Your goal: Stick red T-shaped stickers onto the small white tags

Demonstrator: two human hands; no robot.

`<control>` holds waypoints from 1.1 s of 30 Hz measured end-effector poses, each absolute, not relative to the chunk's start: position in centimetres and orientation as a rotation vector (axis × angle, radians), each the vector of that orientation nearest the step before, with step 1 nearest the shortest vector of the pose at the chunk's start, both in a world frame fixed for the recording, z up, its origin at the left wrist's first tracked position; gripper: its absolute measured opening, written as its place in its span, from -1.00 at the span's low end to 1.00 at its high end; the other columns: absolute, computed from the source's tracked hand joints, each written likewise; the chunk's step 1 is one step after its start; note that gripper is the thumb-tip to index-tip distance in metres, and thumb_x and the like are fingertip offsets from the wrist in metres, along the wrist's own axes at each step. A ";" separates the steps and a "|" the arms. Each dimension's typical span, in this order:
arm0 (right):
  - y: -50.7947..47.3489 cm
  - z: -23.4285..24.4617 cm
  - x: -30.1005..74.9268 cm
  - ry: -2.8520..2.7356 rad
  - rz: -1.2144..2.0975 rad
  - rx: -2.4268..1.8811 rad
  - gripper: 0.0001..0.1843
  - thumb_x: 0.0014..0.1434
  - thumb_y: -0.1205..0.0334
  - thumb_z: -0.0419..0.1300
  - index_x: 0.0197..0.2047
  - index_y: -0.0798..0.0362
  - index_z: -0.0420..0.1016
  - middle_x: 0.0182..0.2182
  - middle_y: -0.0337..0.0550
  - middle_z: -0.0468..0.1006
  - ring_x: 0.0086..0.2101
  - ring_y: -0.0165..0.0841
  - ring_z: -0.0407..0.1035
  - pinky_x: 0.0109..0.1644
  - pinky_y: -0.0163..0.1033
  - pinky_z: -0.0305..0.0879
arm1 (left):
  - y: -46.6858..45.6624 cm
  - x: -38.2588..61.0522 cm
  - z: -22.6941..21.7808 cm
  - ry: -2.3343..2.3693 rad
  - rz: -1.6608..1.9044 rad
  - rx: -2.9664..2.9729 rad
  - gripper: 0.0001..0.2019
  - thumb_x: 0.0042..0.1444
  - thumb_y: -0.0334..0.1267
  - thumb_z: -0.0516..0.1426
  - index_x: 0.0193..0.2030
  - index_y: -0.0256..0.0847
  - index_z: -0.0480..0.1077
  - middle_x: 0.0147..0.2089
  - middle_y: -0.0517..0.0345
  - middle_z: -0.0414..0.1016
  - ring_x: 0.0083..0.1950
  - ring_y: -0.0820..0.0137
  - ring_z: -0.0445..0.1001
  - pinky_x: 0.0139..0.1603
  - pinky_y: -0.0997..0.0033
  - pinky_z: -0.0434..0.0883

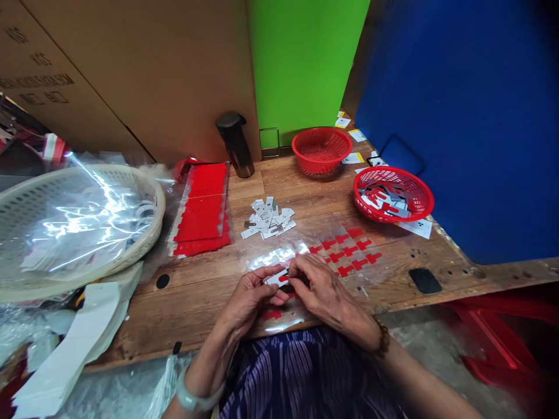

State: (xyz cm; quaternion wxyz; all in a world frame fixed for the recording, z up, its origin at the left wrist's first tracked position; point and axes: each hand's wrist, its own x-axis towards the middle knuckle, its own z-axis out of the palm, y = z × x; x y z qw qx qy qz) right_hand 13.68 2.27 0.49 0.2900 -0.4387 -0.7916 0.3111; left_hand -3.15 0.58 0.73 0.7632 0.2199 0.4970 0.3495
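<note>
Between thumb and fingers, my left hand (pixel 253 291) holds a small white card (pixel 276 279) with a dark end. My right hand (pixel 321 288) pinches a small red sticker (pixel 283 279) at the card's notched end; its fingertips partly cover the spot. Beneath both hands lies a clear sheet of red T-shaped stickers (pixel 345 254), with several stickers showing to the right. Just beyond the sheet is a loose pile of white cards (pixel 268 218), some with dark ends.
A red basket of cards (pixel 393 195) stands at right, another red basket (pixel 322 150) behind it. Stacked red sticker sheets (pixel 203 209) lie left of the pile, near a dark bottle (pixel 236 144). A large white basket (pixel 151 233) with plastic bags fills the left.
</note>
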 end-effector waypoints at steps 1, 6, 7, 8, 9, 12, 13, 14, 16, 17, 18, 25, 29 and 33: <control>2.3 0.5 13.7 -2.113 0.833 -1.171 -0.83 0.10 0.49 0.03 -0.40 0.03 0.17 -0.43 -0.26 0.32 -0.35 -0.37 0.19 -0.17 -0.23 0.09 | 0.6 -3.2 0.7 1.079 0.761 0.478 -0.47 -0.08 -0.48 0.17 0.11 -0.46 0.25 -0.50 -0.04 0.57 -0.53 0.50 0.50 -0.41 0.61 0.41; 2.2 0.6 13.7 -2.107 0.850 -1.164 -0.83 0.09 0.50 0.04 -0.39 0.03 0.19 -0.44 -0.28 0.30 -0.36 -0.39 0.18 -0.17 -0.25 0.08 | 0.6 -3.2 0.6 1.081 0.754 0.476 -0.46 -0.09 -0.47 0.18 0.10 -0.46 0.25 -0.50 -0.03 0.57 -0.54 0.50 0.50 -0.43 0.63 0.40; 2.2 0.7 13.7 -2.105 0.853 -1.164 -0.83 0.09 0.50 0.04 -0.39 0.03 0.19 -0.44 -0.28 0.30 -0.36 -0.39 0.18 -0.17 -0.25 0.08 | 0.6 -3.3 0.5 1.083 0.753 0.476 -0.46 -0.09 -0.47 0.18 0.10 -0.46 0.25 -0.51 -0.03 0.57 -0.54 0.51 0.50 -0.43 0.64 0.40; 2.2 0.7 13.7 -2.102 0.856 -1.164 -0.83 0.09 0.51 0.03 -0.38 0.03 0.19 -0.43 -0.28 0.30 -0.35 -0.39 0.19 -0.16 -0.25 0.08 | 0.6 -3.3 0.4 1.083 0.753 0.476 -0.47 -0.08 -0.48 0.18 0.10 -0.46 0.25 -0.51 -0.03 0.57 -0.54 0.51 0.49 -0.43 0.64 0.40; 2.2 0.7 13.7 -2.100 0.859 -1.164 -0.83 0.08 0.51 0.03 -0.38 0.04 0.19 -0.43 -0.28 0.30 -0.35 -0.39 0.19 -0.16 -0.25 0.09 | 0.7 -3.3 0.4 1.080 0.754 0.475 -0.47 -0.08 -0.48 0.18 0.09 -0.46 0.26 -0.50 -0.03 0.57 -0.54 0.51 0.49 -0.43 0.64 0.40; 2.3 0.6 13.6 -2.087 0.867 -1.154 -0.81 0.07 0.54 0.02 -0.38 0.03 0.19 -0.43 -0.28 0.30 -0.35 -0.40 0.20 -0.16 -0.25 0.09 | 0.7 -3.4 0.2 1.065 0.756 0.463 -0.49 -0.07 -0.49 0.17 0.09 -0.46 0.26 -0.49 -0.05 0.57 -0.53 0.51 0.51 -0.42 0.64 0.41; 2.3 0.5 13.6 -2.083 0.870 -1.148 -0.81 0.07 0.54 0.02 -0.38 0.03 0.19 -0.43 -0.28 0.30 -0.35 -0.41 0.20 -0.16 -0.26 0.09 | 0.7 -3.5 0.1 1.059 0.752 0.455 -0.50 -0.07 -0.50 0.17 0.08 -0.47 0.26 -0.49 -0.06 0.57 -0.53 0.50 0.51 -0.42 0.64 0.41; 2.3 0.4 13.6 -2.080 0.874 -1.144 -0.81 0.07 0.54 0.02 -0.38 0.03 0.18 -0.43 -0.29 0.30 -0.35 -0.41 0.20 -0.16 -0.26 0.10 | 0.7 -3.5 0.0 1.054 0.748 0.449 -0.50 -0.07 -0.50 0.17 0.08 -0.47 0.27 -0.49 -0.06 0.57 -0.52 0.50 0.52 -0.42 0.64 0.42; 2.3 0.3 13.5 -2.076 0.882 -1.138 -0.81 0.07 0.54 0.02 -0.38 0.04 0.18 -0.43 -0.29 0.29 -0.35 -0.42 0.20 -0.16 -0.27 0.10 | 0.7 -3.5 -0.1 1.050 0.743 0.440 -0.50 -0.07 -0.51 0.17 0.08 -0.47 0.27 -0.49 -0.06 0.57 -0.52 0.49 0.52 -0.42 0.63 0.42; 2.3 0.3 13.5 -2.077 0.886 -1.137 -0.80 0.07 0.54 0.02 -0.38 0.04 0.17 -0.43 -0.29 0.29 -0.35 -0.42 0.20 -0.16 -0.27 0.10 | 0.7 -3.5 -0.1 1.050 0.744 0.439 -0.50 -0.07 -0.51 0.17 0.08 -0.47 0.26 -0.49 -0.06 0.57 -0.52 0.49 0.52 -0.42 0.63 0.42; 2.3 0.3 13.5 -2.079 0.891 -1.138 -0.80 0.07 0.54 0.02 -0.38 0.04 0.17 -0.43 -0.29 0.29 -0.34 -0.42 0.20 -0.16 -0.28 0.10 | 0.7 -3.5 -0.2 1.051 0.746 0.439 -0.51 -0.07 -0.51 0.17 0.08 -0.47 0.27 -0.49 -0.06 0.57 -0.52 0.49 0.52 -0.42 0.63 0.42; 2.3 0.3 13.4 -2.057 0.915 -1.151 -0.80 0.08 0.54 0.01 -0.39 0.03 0.17 -0.43 -0.29 0.29 -0.36 -0.42 0.20 -0.17 -0.28 0.11 | 0.9 -3.6 -0.3 1.045 0.744 0.441 -0.51 -0.07 -0.52 0.16 0.07 -0.49 0.26 -0.49 -0.07 0.57 -0.52 0.48 0.52 -0.42 0.63 0.43; 2.3 0.2 13.5 -2.046 0.931 -1.168 -0.80 0.07 0.54 0.02 -0.38 0.03 0.18 -0.43 -0.30 0.30 -0.37 -0.42 0.20 -0.18 -0.28 0.11 | 0.9 -3.6 -0.2 1.047 0.741 0.454 -0.52 -0.06 -0.52 0.16 0.07 -0.48 0.27 -0.49 -0.06 0.57 -0.52 0.49 0.52 -0.42 0.63 0.42; 2.3 0.3 13.5 -2.045 0.934 -1.172 -0.81 0.07 0.54 0.02 -0.38 0.03 0.18 -0.43 -0.29 0.31 -0.36 -0.42 0.21 -0.18 -0.28 0.11 | 0.8 -3.5 -0.1 1.062 0.744 0.466 -0.52 -0.06 -0.50 0.16 0.06 -0.47 0.28 -0.49 -0.06 0.57 -0.53 0.50 0.51 -0.42 0.63 0.41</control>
